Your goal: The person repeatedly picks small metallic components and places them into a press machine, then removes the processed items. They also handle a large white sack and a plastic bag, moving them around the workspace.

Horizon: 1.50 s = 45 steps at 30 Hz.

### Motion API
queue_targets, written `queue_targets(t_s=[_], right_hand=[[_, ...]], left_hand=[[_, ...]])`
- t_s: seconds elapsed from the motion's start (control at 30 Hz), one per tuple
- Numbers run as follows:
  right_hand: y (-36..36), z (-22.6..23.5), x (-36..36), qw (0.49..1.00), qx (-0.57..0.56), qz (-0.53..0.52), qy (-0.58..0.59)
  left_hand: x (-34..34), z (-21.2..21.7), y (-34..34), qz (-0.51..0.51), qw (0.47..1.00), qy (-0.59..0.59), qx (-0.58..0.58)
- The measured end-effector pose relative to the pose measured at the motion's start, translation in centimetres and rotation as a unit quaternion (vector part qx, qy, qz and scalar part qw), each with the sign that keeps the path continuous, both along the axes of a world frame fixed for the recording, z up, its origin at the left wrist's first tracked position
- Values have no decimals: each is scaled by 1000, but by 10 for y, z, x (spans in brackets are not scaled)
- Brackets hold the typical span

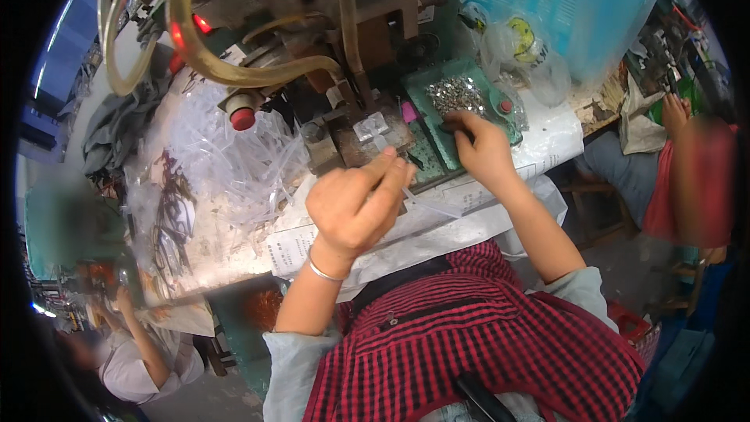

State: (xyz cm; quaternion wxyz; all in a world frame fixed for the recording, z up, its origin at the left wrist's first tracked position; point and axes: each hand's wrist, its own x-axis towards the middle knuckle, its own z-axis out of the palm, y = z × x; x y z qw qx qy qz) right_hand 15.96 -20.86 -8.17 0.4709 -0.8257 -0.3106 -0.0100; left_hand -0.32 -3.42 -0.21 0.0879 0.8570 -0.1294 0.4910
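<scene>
My left hand [353,202] is closed, its thumb and forefinger pinched on a clear plastic strip [380,141]. The strip's far end lies at a small shiny metal plate [370,126] on the machine's work block, just beyond the fingertips. My right hand [486,153] reaches to the near left part of a green tray [512,131] holding a heap of small shiny metal pieces [455,94]. Its fingers are curled together; anything between them is too small to make out. A pink piece [408,112] stands between the work block and the tray.
The press machine [375,12] with yellowish hoses [234,74] rises in front, a red button [243,119] at its left. Clear plastic strips [226,148] are heaped on the left. A blue crate [562,12] and plastic bags [539,70] stand back right. Other people sit on both sides.
</scene>
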Motion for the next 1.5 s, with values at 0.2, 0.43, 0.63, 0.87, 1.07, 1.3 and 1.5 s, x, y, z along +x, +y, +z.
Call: queue_targets(t_s=[0.2, 0.43, 0.63, 0.87, 1.07, 1.3, 1.5], right_hand=[[-15, 9, 41, 969, 225, -95, -31], [-16, -14, 8, 988, -102, -52, -100], [-14, -23, 8, 966, -178, -81, -168], [-23, -15, 3, 994, 17, -107, -28], [-6, 3, -10, 985, 87, -90, -118], [-7, -4, 8, 992, 49, -92, -68], [-67, -13, -13, 979, 134, -153, -25]], left_hand=[[6, -18, 6, 1, 1000, -31, 2], [-1, -16, 10, 28, 999, -18, -1], [-33, -12, -2, 6, 993, 46, -111], [-172, -28, 132, 399, 877, 208, -169], [-207, -114, 177, 534, 821, 164, -118], [-177, -65, 193, 469, 744, 417, -230], [-165, -24, 178, 226, 653, 489, -533]])
